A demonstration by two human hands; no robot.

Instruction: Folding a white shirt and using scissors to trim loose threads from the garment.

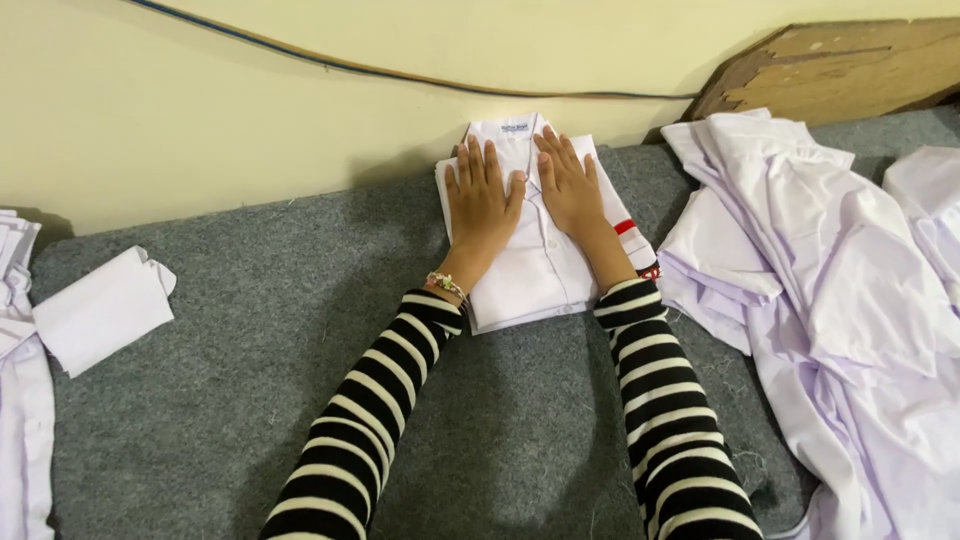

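Note:
A folded white shirt (535, 270) with a collar and a small label lies on the grey felt surface (250, 400), its top against the cream wall. My left hand (482, 200) lies flat, fingers spread, on the shirt's left half. My right hand (568, 185) rests flat on its right half, beside the button line. Both arms wear black-and-white striped sleeves. A beaded bracelet (446, 285) sits on my left wrist. A red stripe (625, 226) shows at the shirt's right edge.
A heap of loose white shirts (830, 290) covers the right side. A folded white cloth (100, 310) and more white fabric (20, 400) lie at the left edge. A worn wooden board (830, 65) leans at the back right. A cable (350, 68) runs along the wall.

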